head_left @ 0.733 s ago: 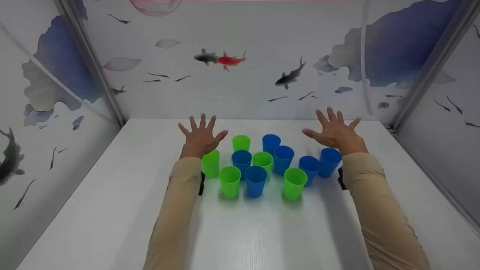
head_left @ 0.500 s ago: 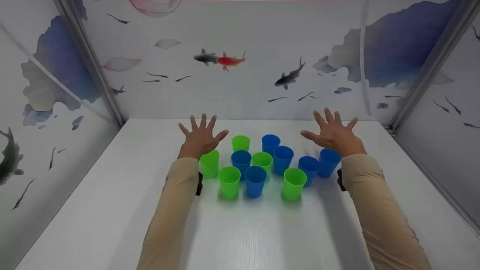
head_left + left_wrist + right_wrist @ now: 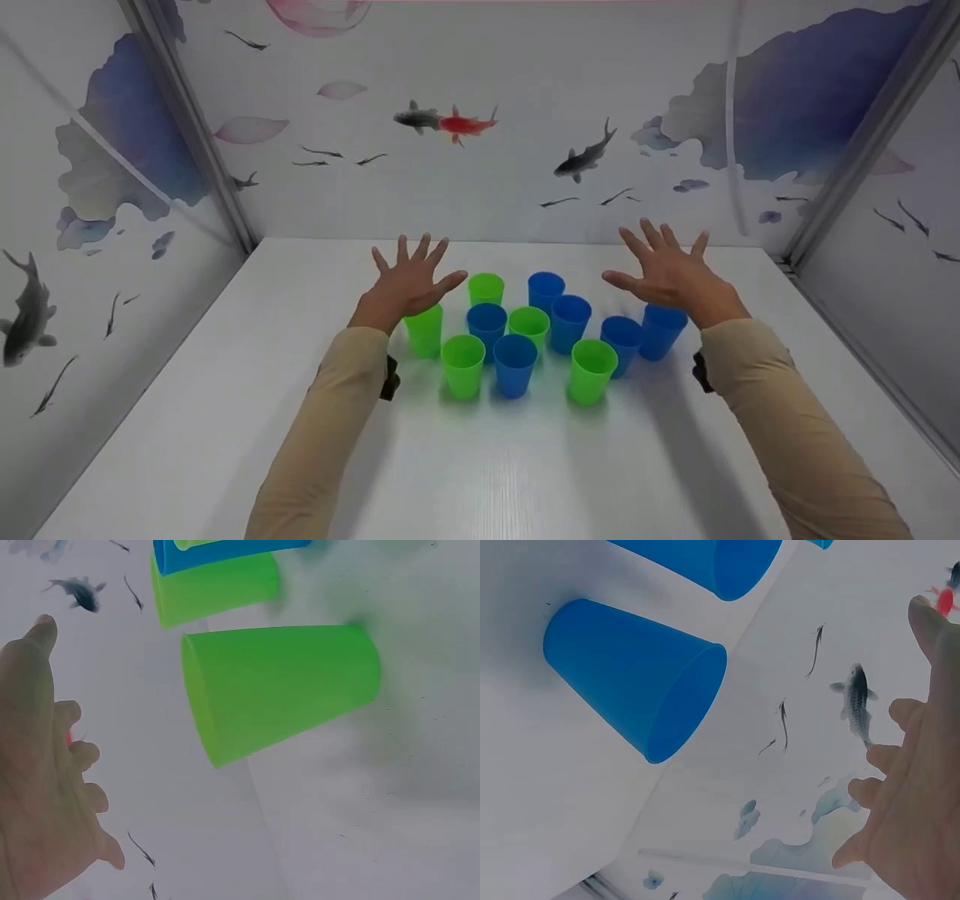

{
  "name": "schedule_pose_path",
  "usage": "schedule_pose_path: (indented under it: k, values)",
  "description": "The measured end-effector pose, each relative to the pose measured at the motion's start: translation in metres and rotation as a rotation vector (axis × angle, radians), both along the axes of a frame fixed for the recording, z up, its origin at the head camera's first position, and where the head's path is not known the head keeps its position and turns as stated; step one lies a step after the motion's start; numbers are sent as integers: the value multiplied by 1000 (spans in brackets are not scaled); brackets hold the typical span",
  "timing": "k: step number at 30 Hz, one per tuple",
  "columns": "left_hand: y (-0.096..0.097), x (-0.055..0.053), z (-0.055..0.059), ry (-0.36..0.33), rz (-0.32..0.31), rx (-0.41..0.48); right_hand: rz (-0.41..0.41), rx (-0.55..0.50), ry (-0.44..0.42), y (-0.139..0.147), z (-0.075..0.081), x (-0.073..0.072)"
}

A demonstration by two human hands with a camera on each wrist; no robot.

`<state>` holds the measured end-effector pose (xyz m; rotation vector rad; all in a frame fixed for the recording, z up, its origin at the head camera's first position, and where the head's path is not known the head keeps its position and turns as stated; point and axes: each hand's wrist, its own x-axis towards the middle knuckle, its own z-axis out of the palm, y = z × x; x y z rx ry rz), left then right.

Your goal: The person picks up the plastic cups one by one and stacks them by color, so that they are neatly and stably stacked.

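Both hands are held up with fingers spread and hold nothing. My left hand (image 3: pixel 411 283) is above the left side of a group of plastic cups, nearest a green cup (image 3: pixel 425 334) that its wrist partly overlaps. In the left wrist view that green cup (image 3: pixel 281 686) stands apart from the palm. My right hand (image 3: pixel 671 276) is over the right end of the group, nearest a blue cup (image 3: pixel 663 334). The right wrist view shows a blue cup (image 3: pixel 626 675) away from the fingers. Between the hands stand several more upright cups, such as a front green cup (image 3: pixel 463 367) and a front blue cup (image 3: pixel 514 367).
The cups stand on a white table (image 3: pixel 480 465) in loose rows, mouths up. A white back wall (image 3: pixel 480 202) with painted fish rises behind it. Side panels with metal posts (image 3: pixel 196 127) close in the left and right. Dark wrist bands (image 3: pixel 390 379) show under the sleeves.
The head view has shifted slightly. The forearms have spread a little outward, and the left hand has tilted slightly to the right. The cups keep their places.
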<state>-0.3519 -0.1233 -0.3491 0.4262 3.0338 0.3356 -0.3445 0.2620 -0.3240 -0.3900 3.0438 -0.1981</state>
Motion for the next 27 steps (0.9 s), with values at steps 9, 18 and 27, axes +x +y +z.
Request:
schedule_pose_path:
  k: [9, 18, 27]
  values:
    - [-9, 9, 1, 3, -16, 90, 88, -14, 47, -3, -1, 20]
    - [-15, 28, -1, 6, 21, 336, 137, -133, 82, -9, 0, 43]
    - [-18, 47, -9, 67, 12, 569, 133, -323, 168, -11, -10, 61]
